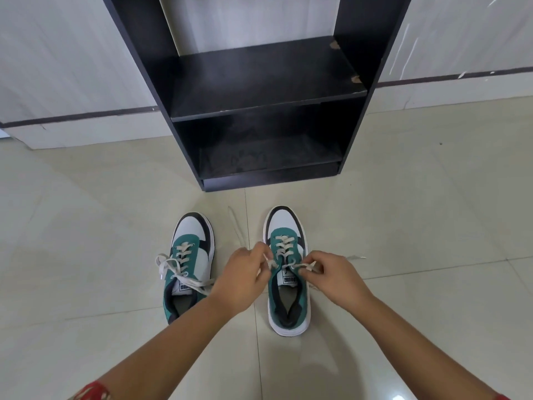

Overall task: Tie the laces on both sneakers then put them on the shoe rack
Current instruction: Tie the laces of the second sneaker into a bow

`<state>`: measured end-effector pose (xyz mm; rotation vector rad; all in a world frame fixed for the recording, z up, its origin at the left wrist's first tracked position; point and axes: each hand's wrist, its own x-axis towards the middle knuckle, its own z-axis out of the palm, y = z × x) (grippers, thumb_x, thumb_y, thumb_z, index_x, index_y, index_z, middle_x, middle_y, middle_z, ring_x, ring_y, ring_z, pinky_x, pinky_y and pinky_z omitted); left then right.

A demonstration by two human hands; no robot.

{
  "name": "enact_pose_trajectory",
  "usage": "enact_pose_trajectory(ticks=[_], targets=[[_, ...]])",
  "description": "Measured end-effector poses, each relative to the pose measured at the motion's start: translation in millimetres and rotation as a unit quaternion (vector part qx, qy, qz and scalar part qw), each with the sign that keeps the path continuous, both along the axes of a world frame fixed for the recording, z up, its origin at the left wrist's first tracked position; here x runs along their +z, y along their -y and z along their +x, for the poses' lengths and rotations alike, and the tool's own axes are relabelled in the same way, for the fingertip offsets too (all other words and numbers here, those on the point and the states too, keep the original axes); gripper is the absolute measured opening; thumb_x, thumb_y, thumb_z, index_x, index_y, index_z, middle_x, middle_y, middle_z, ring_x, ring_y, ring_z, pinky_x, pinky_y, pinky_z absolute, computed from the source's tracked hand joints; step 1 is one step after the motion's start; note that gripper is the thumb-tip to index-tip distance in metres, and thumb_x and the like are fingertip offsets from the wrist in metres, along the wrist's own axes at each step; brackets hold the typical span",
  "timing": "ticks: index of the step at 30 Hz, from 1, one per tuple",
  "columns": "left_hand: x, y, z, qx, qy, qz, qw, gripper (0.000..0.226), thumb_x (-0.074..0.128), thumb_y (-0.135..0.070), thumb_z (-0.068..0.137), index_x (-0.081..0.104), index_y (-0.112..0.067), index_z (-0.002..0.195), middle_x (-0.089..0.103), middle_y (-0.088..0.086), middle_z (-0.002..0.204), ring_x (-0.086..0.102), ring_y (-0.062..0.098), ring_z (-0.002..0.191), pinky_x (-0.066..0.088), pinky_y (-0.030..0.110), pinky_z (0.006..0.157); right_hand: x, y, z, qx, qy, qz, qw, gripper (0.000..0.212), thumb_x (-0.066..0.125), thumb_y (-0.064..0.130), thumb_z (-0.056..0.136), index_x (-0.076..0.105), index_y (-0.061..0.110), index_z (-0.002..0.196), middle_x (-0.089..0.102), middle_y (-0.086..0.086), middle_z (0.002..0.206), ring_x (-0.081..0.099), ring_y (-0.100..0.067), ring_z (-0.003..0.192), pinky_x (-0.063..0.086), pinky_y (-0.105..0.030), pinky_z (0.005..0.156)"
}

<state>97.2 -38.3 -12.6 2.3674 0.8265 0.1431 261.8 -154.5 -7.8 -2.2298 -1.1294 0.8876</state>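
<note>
Two green, white and black sneakers stand side by side on the tiled floor, toes pointing at the rack. The left sneaker [189,264] has loose white laces sprawled over its tongue and sides. Over the right sneaker [287,226], my left hand [240,277] pinches one end of its lace [284,246] and my right hand [336,277] pinches the other, just above the tongue. One lace tail trails across the floor toward the rack; another sticks out right of my right hand. A black shoe rack [259,105] with bare shelves stands directly ahead.
The rack backs onto a white wall [57,67] with a dark stripe near the floor. Beige floor tiles [418,212] surround the sneakers on all sides. The rack's middle shelf has chipped spots at its right end.
</note>
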Motion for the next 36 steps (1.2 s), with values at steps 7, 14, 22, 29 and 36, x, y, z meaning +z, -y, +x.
enact_pose_trajectory(ticks=[7, 14, 22, 29, 36], targets=[[2.7, -6.5, 2.4, -0.057, -0.102, 0.154, 0.981, 0.025, 0.050, -0.037, 0.093, 0.069, -0.028, 0.106, 0.069, -0.003, 0.098, 0.064, 0.018, 0.094, 0.010, 0.051, 0.115, 3.6, -8.6, -8.1, 0.119, 0.182, -0.025, 0.976, 0.023, 0.046, 0.036, 0.093, 0.060, 0.019, 0.101, 0.070, -0.001, 0.096, 0.063, -0.024, 0.088, 0.038, -0.030, 0.064], [1.3, -16.1, -5.9, -0.033, -0.160, 0.264, 0.950, 0.017, 0.059, -0.027, 0.086, 0.074, -0.024, 0.078, 0.067, -0.006, 0.076, 0.063, 0.016, 0.068, 0.027, 0.055, 0.109, 13.2, -3.0, 4.3, 0.022, 0.180, -0.051, 0.982, 0.015, 0.050, 0.028, 0.083, 0.049, 0.017, 0.073, 0.068, -0.003, 0.078, 0.056, -0.024, 0.068, 0.042, -0.031, 0.060], [-8.2, -14.0, -15.9, 0.007, -0.198, 0.199, 0.960, 0.025, 0.043, -0.029, 0.093, 0.066, -0.021, 0.095, 0.065, -0.006, 0.097, 0.063, 0.018, 0.090, 0.015, 0.051, 0.114, 0.4, 3.5, 8.0, -0.009, 0.210, -0.097, 0.973, 0.013, 0.051, 0.023, 0.077, 0.052, 0.012, 0.072, 0.056, -0.004, 0.068, 0.049, -0.027, 0.062, 0.035, -0.027, 0.053], [-10.1, -19.2, -23.7, 0.028, -0.193, 0.160, 0.968, 0.023, 0.044, -0.029, 0.094, 0.065, -0.020, 0.095, 0.065, -0.006, 0.097, 0.060, 0.017, 0.094, 0.013, 0.052, 0.114, -5.9, 3.0, 9.3, -0.014, 0.220, -0.104, 0.970, 0.016, 0.049, 0.023, 0.077, 0.058, 0.010, 0.076, 0.068, -0.007, 0.067, 0.060, -0.029, 0.063, 0.044, -0.029, 0.058], [-12.9, -16.9, -24.8, 0.043, -0.132, 0.240, 0.961, 0.007, 0.068, -0.028, 0.081, 0.073, -0.026, 0.077, 0.064, -0.006, 0.075, 0.058, 0.020, 0.072, 0.046, 0.043, 0.089, -17.9, 6.7, 13.2, 0.035, 0.287, 0.000, 0.957, 0.014, 0.059, 0.024, 0.085, 0.069, 0.015, 0.083, 0.061, -0.007, 0.081, 0.056, -0.028, 0.078, 0.037, -0.030, 0.061]])
